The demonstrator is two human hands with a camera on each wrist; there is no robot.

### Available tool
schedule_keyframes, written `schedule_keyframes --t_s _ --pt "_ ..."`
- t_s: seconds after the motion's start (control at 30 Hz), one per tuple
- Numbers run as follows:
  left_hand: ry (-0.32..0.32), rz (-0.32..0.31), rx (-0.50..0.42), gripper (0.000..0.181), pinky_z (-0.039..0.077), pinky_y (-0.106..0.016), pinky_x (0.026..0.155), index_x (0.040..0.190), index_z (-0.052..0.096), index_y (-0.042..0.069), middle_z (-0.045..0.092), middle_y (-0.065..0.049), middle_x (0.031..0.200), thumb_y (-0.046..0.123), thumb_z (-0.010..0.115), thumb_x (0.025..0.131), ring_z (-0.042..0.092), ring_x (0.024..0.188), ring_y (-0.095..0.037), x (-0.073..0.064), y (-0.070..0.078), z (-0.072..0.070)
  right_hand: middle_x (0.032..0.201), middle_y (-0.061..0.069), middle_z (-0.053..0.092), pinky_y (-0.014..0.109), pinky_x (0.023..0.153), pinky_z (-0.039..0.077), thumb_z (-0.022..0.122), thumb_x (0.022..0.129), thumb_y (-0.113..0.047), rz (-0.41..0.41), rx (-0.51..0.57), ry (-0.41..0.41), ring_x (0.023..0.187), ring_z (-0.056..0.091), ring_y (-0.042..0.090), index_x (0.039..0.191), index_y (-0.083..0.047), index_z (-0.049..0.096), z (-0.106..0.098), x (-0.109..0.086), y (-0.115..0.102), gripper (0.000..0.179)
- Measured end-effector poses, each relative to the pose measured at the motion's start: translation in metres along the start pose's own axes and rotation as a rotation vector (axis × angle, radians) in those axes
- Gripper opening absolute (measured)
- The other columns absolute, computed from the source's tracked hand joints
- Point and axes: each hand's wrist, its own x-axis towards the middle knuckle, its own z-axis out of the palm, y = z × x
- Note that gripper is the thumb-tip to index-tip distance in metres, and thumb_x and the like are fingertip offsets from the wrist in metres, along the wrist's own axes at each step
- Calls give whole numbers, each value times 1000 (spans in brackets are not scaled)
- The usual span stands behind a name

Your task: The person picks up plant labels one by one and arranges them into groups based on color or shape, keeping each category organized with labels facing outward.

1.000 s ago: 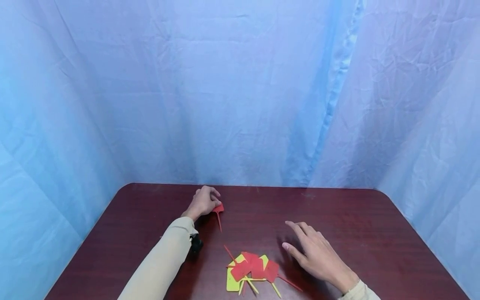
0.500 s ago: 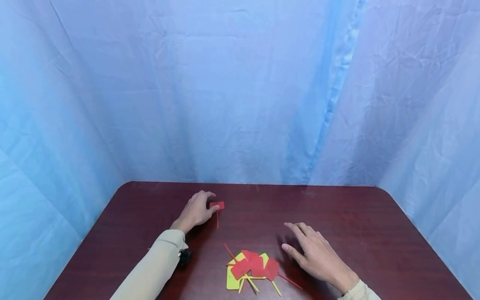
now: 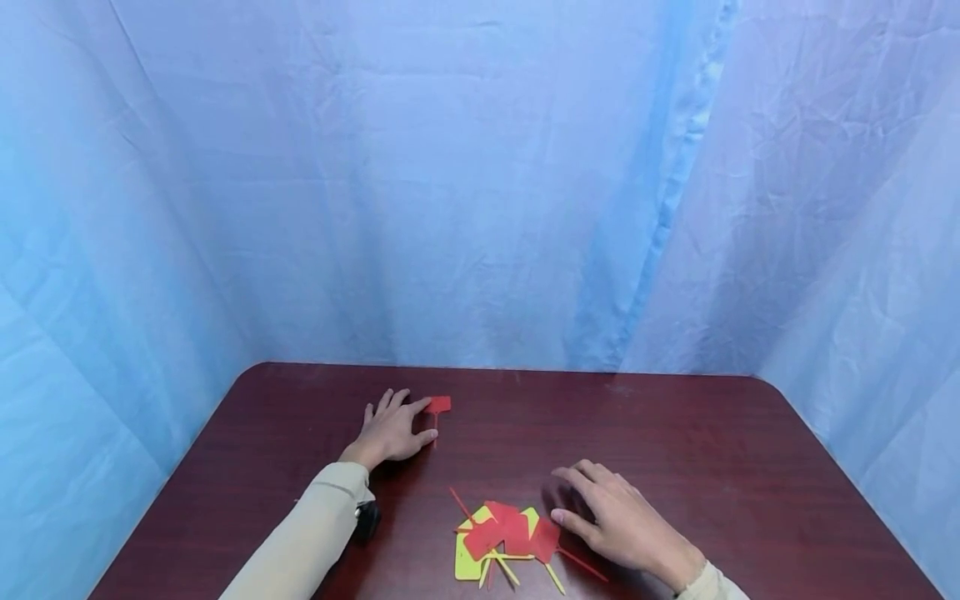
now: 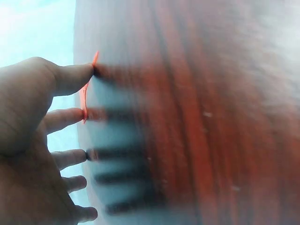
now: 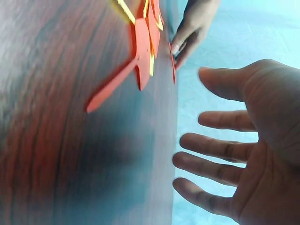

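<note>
In the head view, a red T-shaped plant label point(image 3: 441, 404) lies on the table at the far left, its stem pointing toward me. My left hand point(image 3: 390, 435) rests there with fingers spread; the index fingertip touches the label's plate and the thumb lies on its stem. The left wrist view has the same label point(image 4: 85, 96) edge-on against the thumb and index tips. Nearer to me is an overlapping heap of red plant labels point(image 3: 516, 533) and yellow plant labels point(image 3: 467, 568). My right hand point(image 3: 622, 521), fingers loosely bent and holding nothing, hovers just right of the heap.
The dark red wooden table point(image 3: 720, 450) has rounded far corners. Pale blue curtains point(image 3: 480, 183) hang behind it and along both sides. A black device point(image 3: 367, 521) is strapped at the left wrist.
My left hand has loosened its pinch on the red plant label and spread its fingers; the label now lies flat, slightly farther away. My right hand has shifted left toward the heap.
</note>
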Motion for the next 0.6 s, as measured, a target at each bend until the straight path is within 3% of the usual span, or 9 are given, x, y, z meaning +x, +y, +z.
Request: schedule_keyframes --t_s 0.17,0.37,0.6 --pt "-30 -9 -63 62 9 -73 114 154 46 12 24 -28 161 32 65 99 12 150 -52 8 -2 -3 106 -7 59 32 73 51 77 91 -37 -100 50 -90 87 55 9 126 -16 69 -2 1 0 42" --pt "-61 -35 -95 62 8 -72 115 158 40 13 19 -27 164 30 61 102 9 150 -51 11 -4 -3 101 -14 50 24 70 42 85 84 -34 -110 154 -247 85 47 4 128 -26 69 0 1 2 48" --pt "-8 -37 -117 63 9 -73 114 156 41 8 24 -27 162 28 64 101 13 149 -51 11 -3 -2 97 -14 47 22 69 42 89 79 -30 -109 126 -242 81 45 1 113 -24 71 6 4 2 39"
